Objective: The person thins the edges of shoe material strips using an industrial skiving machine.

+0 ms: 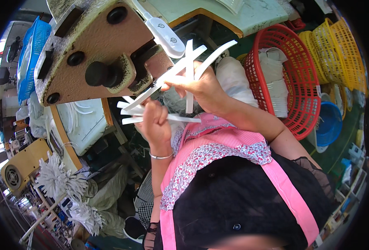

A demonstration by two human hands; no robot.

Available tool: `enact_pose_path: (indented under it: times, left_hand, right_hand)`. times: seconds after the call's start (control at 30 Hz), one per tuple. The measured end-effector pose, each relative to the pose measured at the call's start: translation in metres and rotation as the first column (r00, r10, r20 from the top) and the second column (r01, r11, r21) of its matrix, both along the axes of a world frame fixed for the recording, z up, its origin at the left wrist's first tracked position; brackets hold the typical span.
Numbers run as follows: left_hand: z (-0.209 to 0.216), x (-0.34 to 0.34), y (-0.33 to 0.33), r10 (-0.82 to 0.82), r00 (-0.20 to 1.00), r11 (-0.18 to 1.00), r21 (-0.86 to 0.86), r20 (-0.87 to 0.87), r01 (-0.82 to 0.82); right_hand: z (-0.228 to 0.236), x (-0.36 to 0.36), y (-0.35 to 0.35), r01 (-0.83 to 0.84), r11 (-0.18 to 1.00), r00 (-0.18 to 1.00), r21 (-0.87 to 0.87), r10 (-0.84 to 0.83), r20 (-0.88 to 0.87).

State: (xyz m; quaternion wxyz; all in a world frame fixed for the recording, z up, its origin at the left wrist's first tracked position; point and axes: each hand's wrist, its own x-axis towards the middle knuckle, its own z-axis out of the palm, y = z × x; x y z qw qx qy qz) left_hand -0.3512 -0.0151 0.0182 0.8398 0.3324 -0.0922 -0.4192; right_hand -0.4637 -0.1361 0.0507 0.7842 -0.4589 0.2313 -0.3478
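Several narrow white strips, perhaps elastic or fabric, are in both hands under the sewing machine head (97, 54). My left hand (154, 124) is closed on white strips (131, 121) whose ends stick out on either side of the fist. Beside it and a little farther away, my right hand (201, 85) pinches more white strips (190, 58), fanned upward and crossing one another. One long strip (140, 99) runs from near my right fingertips down to the left, close to the machine's needle area. The exact finger contact there is partly hidden.
A white lamp (165, 35) is fixed beside the machine head. At right stand a red basket (292, 83) holding white pieces, yellow baskets (334, 54) and a blue bucket (329, 123). Bundles of white strips (59, 179) hang at left, below a table (82, 129).
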Motion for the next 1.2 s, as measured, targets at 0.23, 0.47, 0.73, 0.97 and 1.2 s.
enact_pose_path:
  times: [0.23, 0.47, 0.73, 0.97, 1.2]
  left_hand:
    - [0.014, -0.015, -0.027, 0.125, 0.953, 0.965, 0.191, 0.276, -0.181]
    - [0.024, -0.015, -0.027, 0.113, 0.953, 0.94, 0.28, 0.282, -0.194]
    - [0.017, -0.006, -0.019, 0.127, 0.96, 0.948, 0.253, 0.249, -0.191]
    - [0.025, 0.004, -0.009, 0.138, 0.961, 0.949, 0.247, 0.239, -0.198]
    - [0.027, 0.012, -0.002, 0.117, 0.968, 0.955, 0.243, 0.223, -0.172]
  right_hand:
    - [-0.005, -0.002, -0.001, 0.042, 0.997, 0.994, -0.07, -0.049, -0.102]
    - [-0.004, -0.002, 0.0, 0.016, 0.994, 0.995, -0.107, -0.026, -0.095]
    - [0.007, -0.007, -0.003, -0.003, 1.0, 0.996, -0.007, 0.002, -0.086]
    - [-0.003, -0.012, -0.008, 0.043, 0.995, 0.995, 0.086, -0.05, 0.081]
    - [-0.007, -0.014, -0.006, 0.067, 0.996, 0.994, 0.062, -0.072, 0.081]
